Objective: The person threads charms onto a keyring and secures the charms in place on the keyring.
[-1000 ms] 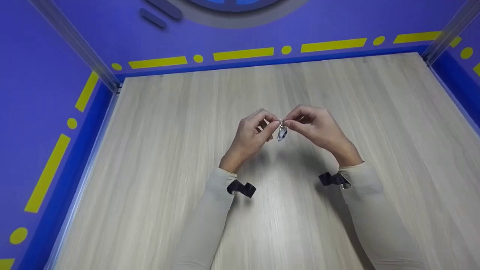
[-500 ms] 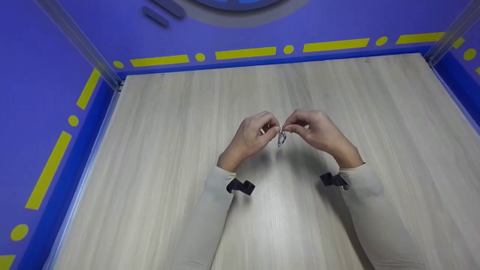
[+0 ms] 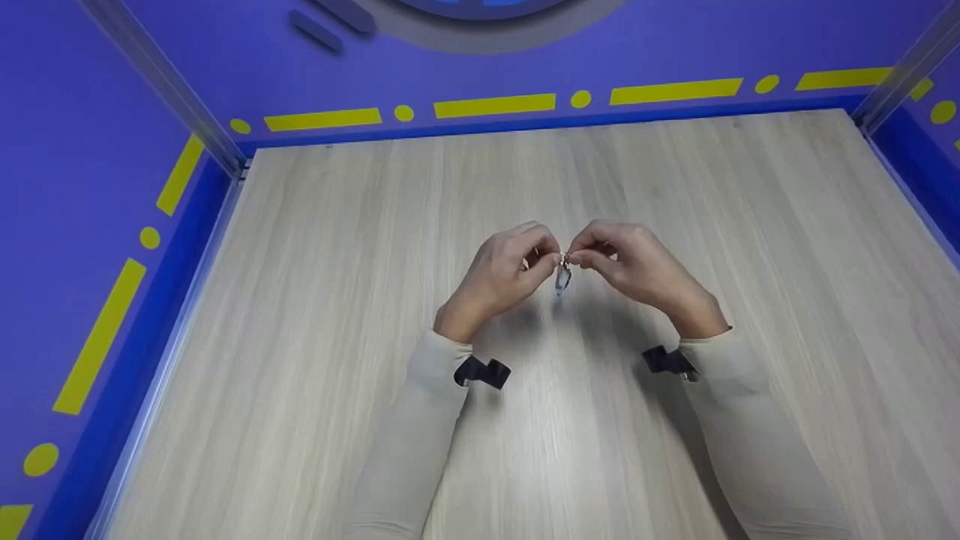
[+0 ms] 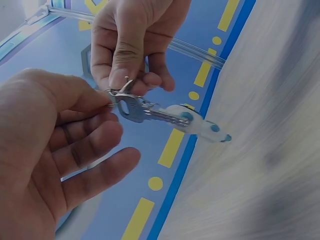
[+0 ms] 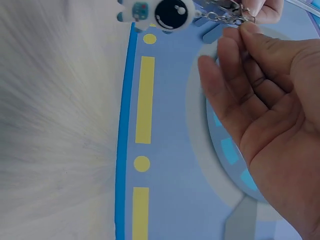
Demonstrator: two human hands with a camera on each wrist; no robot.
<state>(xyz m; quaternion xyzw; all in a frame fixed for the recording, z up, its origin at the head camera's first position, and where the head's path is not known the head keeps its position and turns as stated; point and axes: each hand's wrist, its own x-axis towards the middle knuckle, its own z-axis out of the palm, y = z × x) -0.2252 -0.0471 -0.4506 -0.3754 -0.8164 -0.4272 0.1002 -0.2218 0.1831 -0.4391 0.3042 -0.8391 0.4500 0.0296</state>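
Note:
Both hands meet over the middle of the wooden table. My left hand (image 3: 501, 264) pinches a metal key ring between thumb and index finger. A silver key (image 4: 131, 109) hangs from it, its toothed blade pointing away from the left fingertips. From the right, my right hand (image 3: 634, 262) pinches the metal fittings where the ring and chain meet. A short chain (image 5: 217, 18) links them to a small white astronaut charm (image 5: 150, 14) with a black visor and teal parts. Key and charm dangle together below the fingertips, and the ring is partly hidden by them.
The light wood tabletop (image 3: 315, 315) spreads under both arms. Blue-purple panels (image 3: 480, 75) with yellow stripes and dots stand at the back and both sides, joined by metal corner posts (image 3: 161, 82). Black straps (image 3: 484, 373) sit on both wrists over beige sleeves.
Both hands have come slightly nearer the body with the key and charm, then stay almost still over the last half second. The charm has turned a little as it hangs.

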